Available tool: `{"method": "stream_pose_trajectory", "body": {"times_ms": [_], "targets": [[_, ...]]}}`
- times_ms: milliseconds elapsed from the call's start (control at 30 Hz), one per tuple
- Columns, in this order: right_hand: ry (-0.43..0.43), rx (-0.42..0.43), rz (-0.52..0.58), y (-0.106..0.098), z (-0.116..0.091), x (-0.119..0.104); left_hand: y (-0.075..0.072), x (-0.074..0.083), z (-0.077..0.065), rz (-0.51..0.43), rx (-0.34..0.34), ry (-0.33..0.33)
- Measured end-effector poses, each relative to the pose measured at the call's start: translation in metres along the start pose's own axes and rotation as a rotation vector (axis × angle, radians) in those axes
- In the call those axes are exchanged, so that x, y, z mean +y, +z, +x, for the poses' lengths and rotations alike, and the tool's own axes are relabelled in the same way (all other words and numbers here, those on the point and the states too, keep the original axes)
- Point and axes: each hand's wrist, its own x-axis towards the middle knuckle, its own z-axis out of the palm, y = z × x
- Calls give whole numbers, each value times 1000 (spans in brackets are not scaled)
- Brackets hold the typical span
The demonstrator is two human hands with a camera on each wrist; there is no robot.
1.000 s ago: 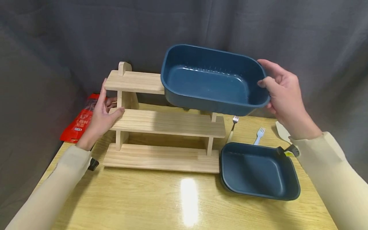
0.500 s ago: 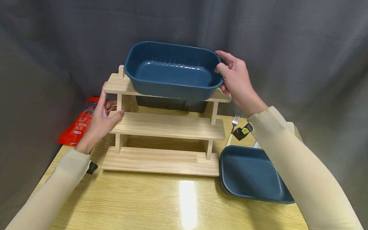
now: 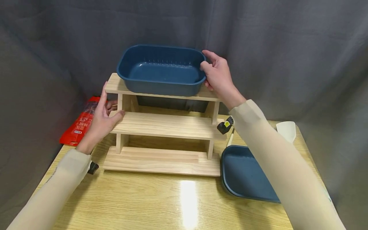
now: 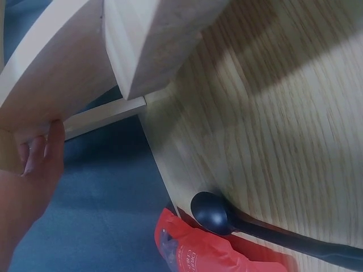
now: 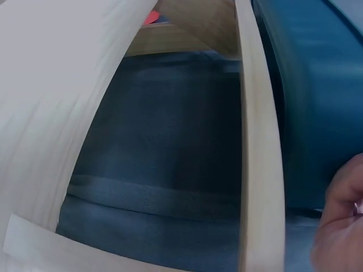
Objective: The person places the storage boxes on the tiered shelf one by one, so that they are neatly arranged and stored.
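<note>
A three-tier wooden display rack (image 3: 169,124) stands on the table. At its left end my left hand (image 3: 101,119) holds the frame, the thumb on the middle board and the fingers around the upper part. In the left wrist view, the left fingertips (image 4: 55,139) touch a wooden piece. Over the top board is a deep blue plastic bin (image 3: 161,88). My right hand (image 3: 217,73) grips its right end, thumb inside the rim and the other fingers outside. A narrow dark gap shows between bin and board in the right wrist view; I cannot tell whether they touch.
A second blue bin (image 3: 244,172) sits right of the rack, partly behind my right sleeve. Behind it lie a white spatula-like tool (image 3: 287,131) and a pale handle (image 3: 230,140). A red packet (image 3: 79,124) and black spoon (image 4: 212,213) lie at left. Grey curtain (image 3: 258,32) hangs behind.
My right hand has carried the blue bin leftward from the rack's right end to over the top board, slowing in the last half second. The left hand has kept its place on the rack.
</note>
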Motion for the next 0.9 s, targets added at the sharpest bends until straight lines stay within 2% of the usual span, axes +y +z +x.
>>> {"method": "stream_pose_trajectory", "body": {"times_ms": [433, 900], "targets": [[45, 18, 5, 3, 3, 3, -1, 0, 2, -12, 3, 6], [48, 47, 2, 1, 5, 3, -1, -3, 4, -44, 6, 22]]}}
